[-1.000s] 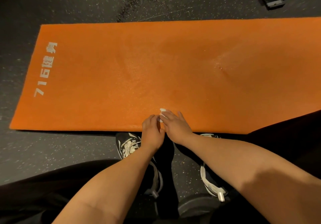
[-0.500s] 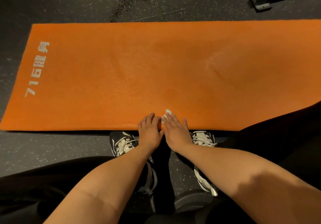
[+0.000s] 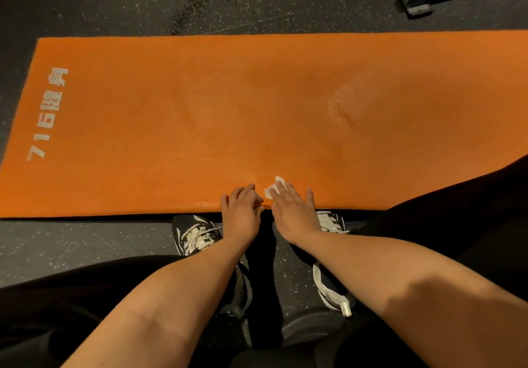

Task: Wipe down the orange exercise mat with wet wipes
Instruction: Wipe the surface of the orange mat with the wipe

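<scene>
Orange mat: the right grip, fingers straight, presses a white wipe on it; the left grip rests beside, loosely bent.

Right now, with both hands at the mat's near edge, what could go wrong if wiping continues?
The wet wipe is bunched small under the flat right hand, so passes may leave unwiped strips on the orange mat. It sits close to the near edge; a pull back could drag it onto the speckled floor and pick up grit.
</scene>
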A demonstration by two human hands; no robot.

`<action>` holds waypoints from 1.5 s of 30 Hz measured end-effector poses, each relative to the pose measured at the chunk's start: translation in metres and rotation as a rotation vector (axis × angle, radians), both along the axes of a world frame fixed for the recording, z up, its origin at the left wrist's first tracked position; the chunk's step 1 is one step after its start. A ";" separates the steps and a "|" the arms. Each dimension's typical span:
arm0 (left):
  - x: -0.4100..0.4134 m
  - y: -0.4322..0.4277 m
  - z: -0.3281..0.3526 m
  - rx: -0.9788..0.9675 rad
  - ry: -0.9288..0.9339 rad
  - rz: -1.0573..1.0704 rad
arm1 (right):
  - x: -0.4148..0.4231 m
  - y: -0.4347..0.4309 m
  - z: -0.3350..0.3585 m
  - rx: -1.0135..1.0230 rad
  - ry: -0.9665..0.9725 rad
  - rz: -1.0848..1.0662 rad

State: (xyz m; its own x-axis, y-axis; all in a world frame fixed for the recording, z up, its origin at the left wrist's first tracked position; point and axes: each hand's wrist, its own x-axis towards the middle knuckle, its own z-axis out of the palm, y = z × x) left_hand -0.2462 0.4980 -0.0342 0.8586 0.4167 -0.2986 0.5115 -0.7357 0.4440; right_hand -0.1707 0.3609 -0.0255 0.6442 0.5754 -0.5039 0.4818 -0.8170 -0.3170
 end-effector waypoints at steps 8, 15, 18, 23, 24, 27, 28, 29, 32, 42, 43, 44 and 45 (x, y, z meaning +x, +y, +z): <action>0.006 -0.001 0.011 -0.134 0.049 0.055 | 0.005 0.002 0.003 -0.040 0.044 -0.184; 0.010 -0.004 0.034 -0.108 0.095 0.070 | -0.005 0.010 0.009 0.087 0.065 -0.115; 0.000 -0.013 0.039 -0.117 0.111 0.072 | -0.004 -0.004 0.013 0.127 0.036 -0.036; -0.004 -0.019 0.040 -0.085 0.095 0.061 | -0.002 -0.015 0.006 -0.019 -0.033 -0.261; -0.003 -0.019 0.041 -0.074 0.104 0.045 | -0.004 -0.012 0.006 -0.026 -0.031 -0.267; -0.004 -0.017 0.036 -0.049 0.105 -0.003 | -0.014 0.000 0.009 0.040 0.005 -0.121; -0.004 -0.016 0.033 -0.052 0.091 -0.008 | -0.015 0.002 0.010 0.068 0.026 -0.047; -0.004 -0.013 0.031 -0.071 0.069 0.003 | -0.014 0.001 0.010 0.088 0.044 0.018; 0.003 -0.003 0.028 -0.121 0.075 0.033 | -0.001 -0.008 0.003 0.030 -0.004 0.069; 0.028 0.011 0.013 0.013 0.199 -0.032 | 0.029 0.040 -0.006 -0.040 0.108 0.020; 0.030 0.013 0.011 0.014 0.171 0.001 | 0.029 0.043 -0.008 -0.003 0.117 0.089; 0.032 0.016 0.009 0.018 0.154 0.033 | 0.030 0.044 -0.011 0.026 0.121 0.135; 0.032 0.019 0.006 0.017 0.148 0.065 | 0.035 0.043 -0.013 0.035 0.108 0.173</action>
